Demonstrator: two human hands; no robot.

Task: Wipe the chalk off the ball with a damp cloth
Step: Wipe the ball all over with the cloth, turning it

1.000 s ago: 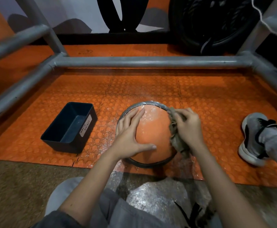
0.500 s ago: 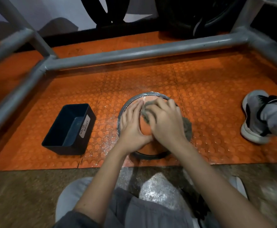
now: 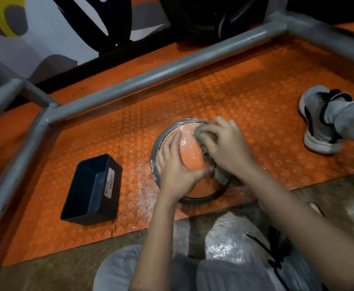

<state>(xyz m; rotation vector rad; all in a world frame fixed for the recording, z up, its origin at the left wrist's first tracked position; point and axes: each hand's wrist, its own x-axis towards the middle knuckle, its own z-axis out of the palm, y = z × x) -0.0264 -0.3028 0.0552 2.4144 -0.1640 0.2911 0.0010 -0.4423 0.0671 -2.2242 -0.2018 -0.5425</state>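
Two bare hands meet on the orange ball (image 3: 192, 156) in the head view, which sits in a grey ring (image 3: 155, 151) on the studded orange mat (image 3: 241, 97), near the mat's front edge. The left hand (image 3: 173, 164) lies flat on the ball's left side, its fingers straight and close together and its thumb stretched across the near face. The right hand (image 3: 227, 148) covers the ball's upper right, its fingers curled round a bunched grey cloth (image 3: 221, 177) that is pressed to the surface; a fold of it hangs down below the wrist. White chalk (image 3: 185, 134) shows on the top of the ball between the two hands, and more powder (image 3: 144, 186) speckles the mat just left of the ring. A dark bin (image 3: 92, 190) labelled as a waste basket stands apart to the left. A grey shoe (image 3: 317, 122) rests on the mat at far right, and grey metal bars (image 3: 151, 77) frame the mat.
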